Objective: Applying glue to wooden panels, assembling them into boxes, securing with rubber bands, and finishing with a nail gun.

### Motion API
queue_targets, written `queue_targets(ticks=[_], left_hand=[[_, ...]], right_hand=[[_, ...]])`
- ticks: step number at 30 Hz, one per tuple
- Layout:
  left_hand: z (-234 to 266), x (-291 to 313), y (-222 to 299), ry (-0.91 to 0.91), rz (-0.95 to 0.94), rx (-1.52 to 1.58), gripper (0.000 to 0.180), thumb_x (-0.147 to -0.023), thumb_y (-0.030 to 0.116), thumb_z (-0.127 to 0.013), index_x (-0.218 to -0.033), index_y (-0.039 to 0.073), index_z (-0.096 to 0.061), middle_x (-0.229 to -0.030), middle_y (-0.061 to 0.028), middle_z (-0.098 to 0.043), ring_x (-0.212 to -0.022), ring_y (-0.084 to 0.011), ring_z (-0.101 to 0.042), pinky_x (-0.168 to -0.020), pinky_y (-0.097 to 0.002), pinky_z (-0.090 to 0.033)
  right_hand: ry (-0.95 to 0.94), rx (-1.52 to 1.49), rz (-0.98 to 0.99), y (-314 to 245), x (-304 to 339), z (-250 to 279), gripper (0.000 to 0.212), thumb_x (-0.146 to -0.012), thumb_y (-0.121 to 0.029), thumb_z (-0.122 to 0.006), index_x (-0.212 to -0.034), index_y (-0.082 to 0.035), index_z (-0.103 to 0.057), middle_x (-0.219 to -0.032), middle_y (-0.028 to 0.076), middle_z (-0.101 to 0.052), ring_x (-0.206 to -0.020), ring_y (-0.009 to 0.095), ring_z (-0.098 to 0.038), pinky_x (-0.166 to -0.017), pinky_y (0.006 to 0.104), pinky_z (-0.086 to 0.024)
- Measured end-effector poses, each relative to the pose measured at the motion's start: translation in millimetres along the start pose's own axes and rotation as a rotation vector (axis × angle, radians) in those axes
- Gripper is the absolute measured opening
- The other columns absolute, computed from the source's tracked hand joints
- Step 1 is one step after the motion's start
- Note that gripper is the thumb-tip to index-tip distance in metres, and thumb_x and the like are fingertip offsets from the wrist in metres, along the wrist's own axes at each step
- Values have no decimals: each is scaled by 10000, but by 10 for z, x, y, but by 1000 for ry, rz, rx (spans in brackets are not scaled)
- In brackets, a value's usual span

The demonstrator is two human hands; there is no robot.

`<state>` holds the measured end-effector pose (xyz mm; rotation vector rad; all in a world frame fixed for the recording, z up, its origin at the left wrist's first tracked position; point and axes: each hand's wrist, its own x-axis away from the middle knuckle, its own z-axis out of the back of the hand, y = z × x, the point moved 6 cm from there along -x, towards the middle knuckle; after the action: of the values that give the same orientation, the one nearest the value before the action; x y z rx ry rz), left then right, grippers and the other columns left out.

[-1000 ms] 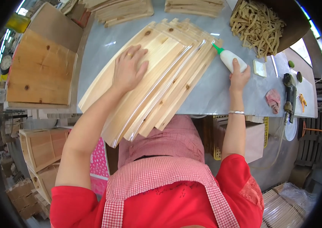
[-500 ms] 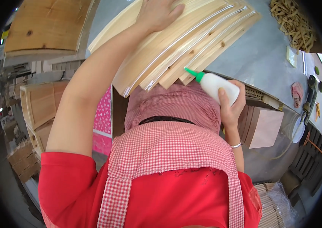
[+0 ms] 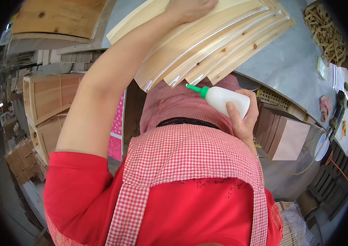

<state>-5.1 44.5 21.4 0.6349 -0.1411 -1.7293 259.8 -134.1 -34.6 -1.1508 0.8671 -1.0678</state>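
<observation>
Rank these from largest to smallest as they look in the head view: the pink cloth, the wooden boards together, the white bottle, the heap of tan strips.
1. Wooden boards
2. White bottle and heap of tan strips: too alike to rank
3. Pink cloth

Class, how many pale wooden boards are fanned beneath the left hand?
4: the top board, under the left hand; the second board, third board and fourth board show stepwise to its right. Others may be hidden.
</observation>
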Motion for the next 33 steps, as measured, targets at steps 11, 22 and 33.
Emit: queue_targets(ticks=[11, 22, 33], left_hand=[[488, 2956, -797, 853, 1284, 1370, 180, -981, 168, -481, -1006, 54, -618, -989, -76, -667, -952, -177, -632, -885, -351, -518], [-749, 2167, 545, 243, 1320, 2410, 739, -1000, 595, -255, -1552, 105, -217, -1610, -120, -249, -1485, -352, -218, -1210, -599, -182], [-581, 2101, 569, 295, 1291, 2430, 674, -1007, 525, -409, -1474, 44, -343, -1499, -198, -396, -1391, -383, -396, -1150, -580, -339]], right_hand=[[494, -419, -51, 90, -520, 923, 428, -915, -360, -668, -1152, -38, -516, -862, 32, -579, -577, 67, -494, -441, 187, -356], [890, -273, 1, 322, -1455, 1962, 380, -907, -348, -706, -1030, -21, -555, -779, 40, -577, -507, 74, -460, -411, 230, -348], [906, -83, -65, 589, -2160, 2476, 536, -854, -406, -751, -1068, 54, -579, -881, 117, -649, -589, 145, -556, -480, 283, -435]])
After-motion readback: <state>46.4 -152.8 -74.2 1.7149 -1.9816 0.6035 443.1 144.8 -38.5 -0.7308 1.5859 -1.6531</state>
